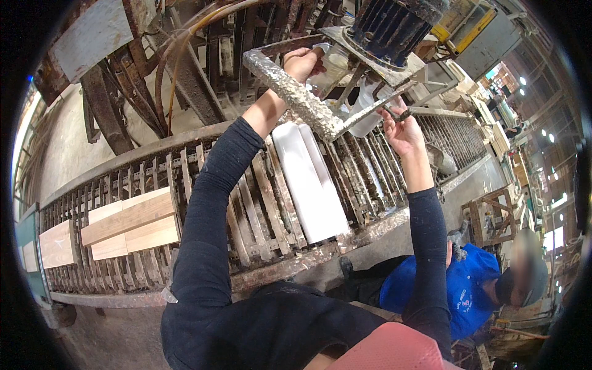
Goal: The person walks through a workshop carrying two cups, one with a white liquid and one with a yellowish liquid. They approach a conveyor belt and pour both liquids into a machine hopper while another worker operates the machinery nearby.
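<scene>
My left hand (302, 65) reaches past the glue-crusted bar of a metal frame (290, 89), fingers curled next to a translucent plastic container (333, 66). What those fingers hold, if anything, is hidden. At the frame's right end, my right hand (404, 132) is palm up, its fingers bent round a small dark part (401, 115) that I cannot name. Another whitish translucent container (365, 108) hangs inside the frame, left of my right hand. Below the frame, a long white trough-like piece (313, 191) lies across the slatted conveyor.
Light wooden boards (135, 219) lie on the conveyor (253, 216) to the left. A dark finned motor (391, 28) sits on the frame's far side. Hoses (169, 68) run at the upper left. A person in a blue shirt (462, 287) is close at the lower right.
</scene>
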`<action>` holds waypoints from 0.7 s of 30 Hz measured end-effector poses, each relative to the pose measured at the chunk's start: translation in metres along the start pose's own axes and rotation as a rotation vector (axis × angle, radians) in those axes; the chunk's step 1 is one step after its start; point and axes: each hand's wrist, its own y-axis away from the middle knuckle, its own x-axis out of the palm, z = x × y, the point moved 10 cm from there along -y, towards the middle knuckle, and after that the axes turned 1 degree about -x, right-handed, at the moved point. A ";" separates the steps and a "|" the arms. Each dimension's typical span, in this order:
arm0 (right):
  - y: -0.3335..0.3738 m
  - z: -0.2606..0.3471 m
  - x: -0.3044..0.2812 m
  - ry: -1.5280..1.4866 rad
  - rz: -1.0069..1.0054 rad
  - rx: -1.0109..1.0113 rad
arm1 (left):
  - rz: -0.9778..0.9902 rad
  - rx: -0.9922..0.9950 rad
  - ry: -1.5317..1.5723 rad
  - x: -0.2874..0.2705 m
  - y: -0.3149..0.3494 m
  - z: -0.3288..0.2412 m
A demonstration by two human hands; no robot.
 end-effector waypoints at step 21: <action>-0.009 -0.006 -0.010 -0.051 0.050 0.066 | 0.017 0.035 0.071 0.000 -0.006 0.003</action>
